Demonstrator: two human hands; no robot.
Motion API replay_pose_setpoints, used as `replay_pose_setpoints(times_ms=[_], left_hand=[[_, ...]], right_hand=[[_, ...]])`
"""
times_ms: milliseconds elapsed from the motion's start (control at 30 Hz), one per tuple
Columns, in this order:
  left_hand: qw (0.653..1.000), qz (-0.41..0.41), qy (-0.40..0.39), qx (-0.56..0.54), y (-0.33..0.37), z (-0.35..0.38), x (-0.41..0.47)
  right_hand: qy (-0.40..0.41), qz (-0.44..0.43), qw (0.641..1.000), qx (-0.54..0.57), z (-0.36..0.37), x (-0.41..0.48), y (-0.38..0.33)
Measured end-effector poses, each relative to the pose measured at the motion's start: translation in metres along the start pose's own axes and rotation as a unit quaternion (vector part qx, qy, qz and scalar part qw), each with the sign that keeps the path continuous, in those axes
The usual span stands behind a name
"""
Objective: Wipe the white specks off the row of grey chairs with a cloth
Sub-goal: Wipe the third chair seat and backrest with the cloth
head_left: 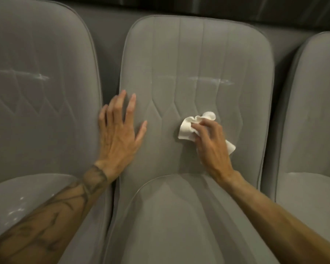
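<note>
While the left hand (120,134) is lying flat, fingers spread, on the left edge of the middle chair (198,54) backrest, the right hand (211,143) is gripping a crumpled white cloth (187,128) and pressing it against the lower centre of that backrest. White specks (211,80) are showing higher up on the same backrest, above the cloth. The left chair (36,54) is also showing marks on backrest and seat. The right chair (316,92) is standing just beside; 3 chairs are in view.

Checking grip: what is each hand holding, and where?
Right hand bunches the white cloth at its middle; left hand holds nothing, flat on the chair back.
</note>
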State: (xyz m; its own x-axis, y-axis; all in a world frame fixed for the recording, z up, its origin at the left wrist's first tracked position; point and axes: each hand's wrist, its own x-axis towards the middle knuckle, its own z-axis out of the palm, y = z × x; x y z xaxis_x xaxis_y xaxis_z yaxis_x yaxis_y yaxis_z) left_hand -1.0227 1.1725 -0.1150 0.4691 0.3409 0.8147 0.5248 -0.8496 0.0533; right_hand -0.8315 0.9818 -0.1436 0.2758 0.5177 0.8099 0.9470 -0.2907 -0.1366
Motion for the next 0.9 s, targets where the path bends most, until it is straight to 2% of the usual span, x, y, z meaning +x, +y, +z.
replay_pose_setpoints(times_ms=[233,367,500,567,633,667,800,900], left_hand=[[0.997,-0.011,0.068,-0.044,0.003,0.010,0.044],[0.995,0.004,0.092,-0.046,-0.004,0.019,0.044],[0.995,0.003,0.092,-0.041,-0.004,0.022,0.044],[0.995,0.005,0.096,-0.040,-0.004,0.023,0.044],[0.994,0.005,0.101,-0.040,-0.003,0.023,0.044],[0.994,0.005,0.103,-0.041,-0.002,0.023,0.044],[0.993,0.007,0.105,-0.050,-0.001,0.022,0.042],[0.992,0.011,0.108,-0.057,-0.001,0.022,0.043]], right_hand=[[0.018,-0.063,0.992,-0.106,-0.006,0.019,0.048],[0.020,-0.065,0.992,-0.110,-0.014,0.016,0.067],[0.069,-0.109,0.972,-0.196,-0.043,0.074,0.090],[0.133,-0.081,0.961,-0.227,-0.058,0.118,0.098],[0.204,-0.013,0.950,-0.238,-0.066,0.145,0.100],[0.216,0.012,0.947,-0.236,-0.066,0.147,0.099],[0.151,-0.002,0.963,-0.223,-0.061,0.108,0.095],[0.135,-0.010,0.966,-0.221,-0.077,0.134,0.099]])
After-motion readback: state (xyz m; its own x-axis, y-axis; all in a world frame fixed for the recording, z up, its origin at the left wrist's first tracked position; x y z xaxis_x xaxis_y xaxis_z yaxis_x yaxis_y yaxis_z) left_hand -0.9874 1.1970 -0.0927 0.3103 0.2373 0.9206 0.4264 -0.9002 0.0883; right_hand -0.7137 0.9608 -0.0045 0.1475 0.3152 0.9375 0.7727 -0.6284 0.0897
